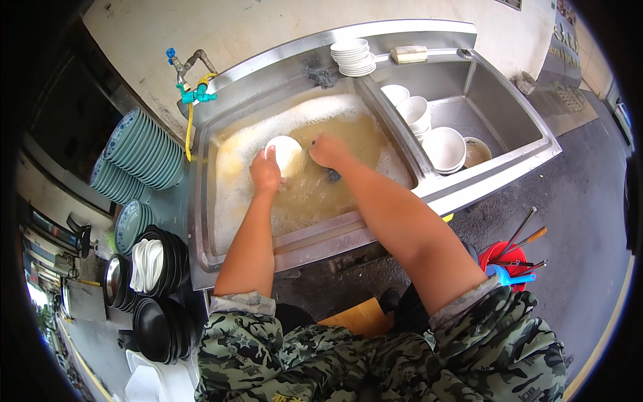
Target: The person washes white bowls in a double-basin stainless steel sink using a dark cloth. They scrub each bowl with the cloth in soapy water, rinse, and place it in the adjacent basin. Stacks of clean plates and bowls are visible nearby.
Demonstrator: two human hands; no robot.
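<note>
Murky, foamy water (pixel 306 201) fills the left basin of a steel double sink (pixel 346 228). My left hand (pixel 265 173) grips a white bowl (pixel 284 155) by its left edge, partly in the water. To the right of the bowl, my right hand (pixel 327 151) is curled at the water's surface around something dark that barely shows; what it is I cannot tell. Just below that hand a small dark blue thing (pixel 332 175) shows in the water. A grey scouring pad (pixel 321 77) lies on the back of the basin, left of stacked small white dishes (pixel 353 58).
White bowls (pixel 444 149) stand in the right basin. Left of the sink are stacked green plates (pixel 145 151), black dishes (pixel 158 329) and white spoons (pixel 146 265). A teal tap (pixel 196 94) is at the back left. A red bucket (pixel 497 249) with tools stands on the floor, right.
</note>
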